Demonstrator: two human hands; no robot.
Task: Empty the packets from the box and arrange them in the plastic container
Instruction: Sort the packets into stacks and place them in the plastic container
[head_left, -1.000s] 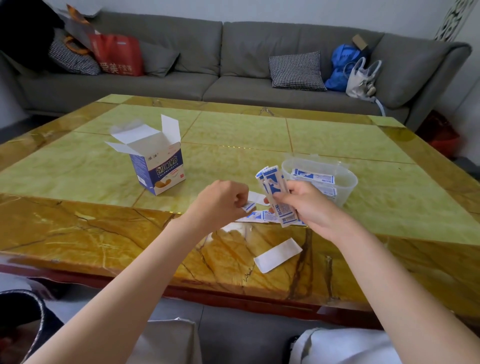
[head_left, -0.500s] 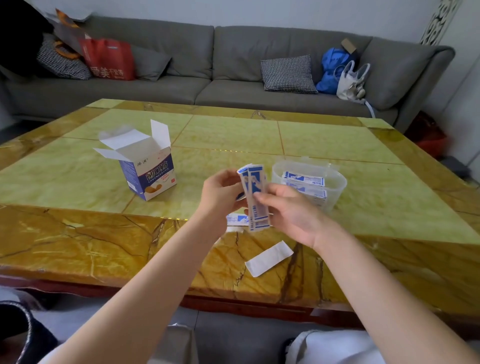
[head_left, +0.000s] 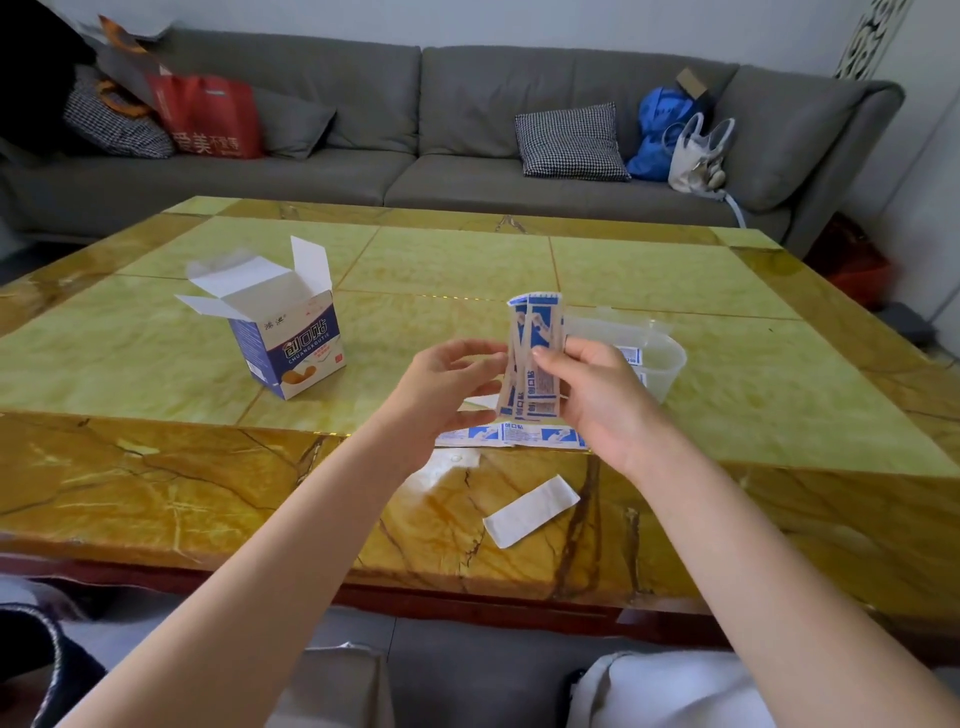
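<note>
Above the near middle of the table (head_left: 156, 364), a small stack of packets (head_left: 532, 358) stands upright, long axis close to vertical, pinched between both hands. The right hand (head_left: 597, 400) grips the stack's right edge, thumb across the printed face and fingers behind; the left hand (head_left: 447, 384) curls lightly at the stack's left edge, fingertips touching it as if squaring the bundle. Just behind and to the right of the right hand sits the plastic container (head_left: 660, 358), already holding at least a few packets laid flat, partly hidden by the hand. That puts the container on the right hand's side, so the right hand is the nearer one to carry the stack over; the bundle would likely need tipping from upright to lie flat inside. Below the hands, more packets (head_left: 514, 435) lie in a row on the table, with a white strip (head_left: 530, 512) nearer the front edge. Well to the left stands the box (head_left: 291, 343), flaps open. A grey sofa (head_left: 415, 119) lies beyond.
</note>
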